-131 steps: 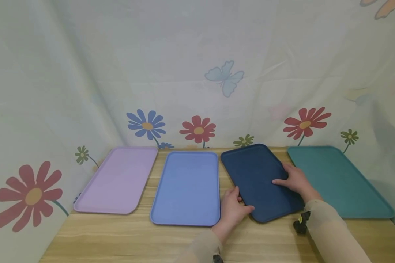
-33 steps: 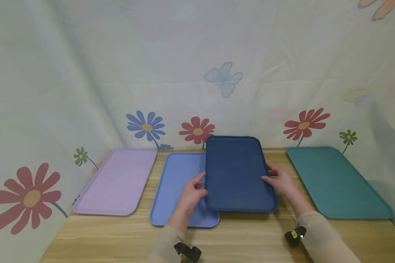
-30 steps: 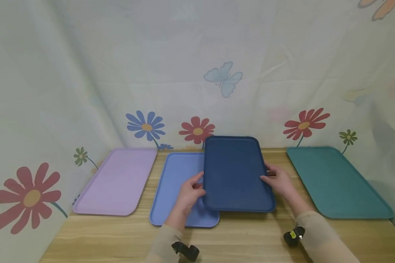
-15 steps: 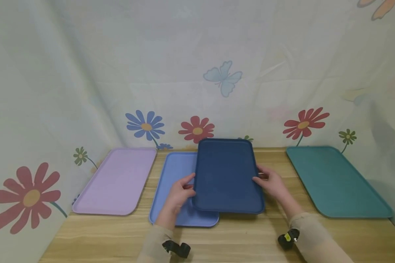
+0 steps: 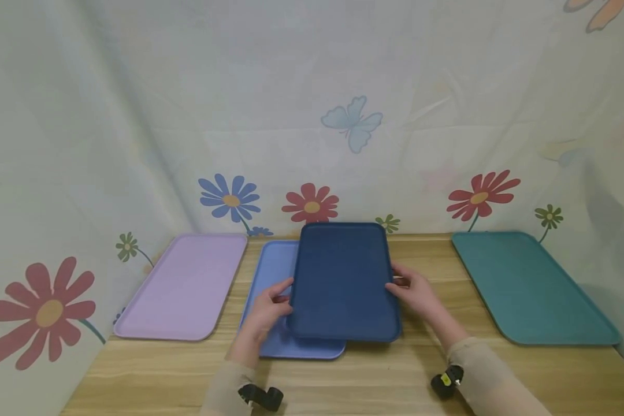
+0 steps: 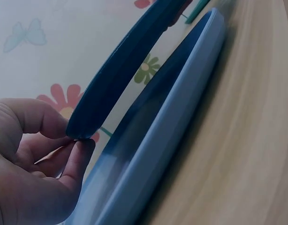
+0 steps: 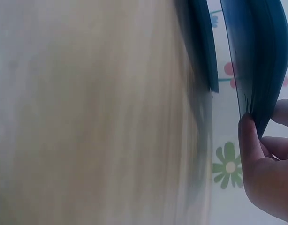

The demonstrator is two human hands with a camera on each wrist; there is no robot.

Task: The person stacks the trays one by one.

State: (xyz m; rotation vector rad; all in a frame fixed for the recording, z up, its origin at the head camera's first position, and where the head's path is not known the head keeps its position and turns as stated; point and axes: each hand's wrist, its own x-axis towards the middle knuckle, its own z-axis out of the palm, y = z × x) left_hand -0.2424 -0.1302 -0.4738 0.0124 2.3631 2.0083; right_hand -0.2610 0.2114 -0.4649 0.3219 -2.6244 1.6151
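Observation:
Between my two hands I hold a navy blue tray (image 5: 343, 283), raised above a light blue tray (image 5: 270, 266) and covering much of it in the head view. My left hand (image 5: 265, 312) pinches its left edge between thumb and fingers. In the left wrist view a gap shows between the navy tray (image 6: 116, 75) and the light blue tray (image 6: 158, 122) below. The right hand (image 5: 413, 290) grips the opposite edge, and the right wrist view shows its fingers (image 7: 251, 140) pinching the navy tray's rim.
A lilac tray (image 5: 187, 286) lies on the wooden table (image 5: 364, 375) at the left. At the right lies a green tray (image 5: 535, 289). Behind them hangs a white cloth (image 5: 270, 86) printed with flowers and a butterfly. Black wrist cameras sit on both sleeves.
The navy tray was lifted from its place beside the green tray and has moved left, over the light blue tray. Both hands travelled with it. The other trays stayed put.

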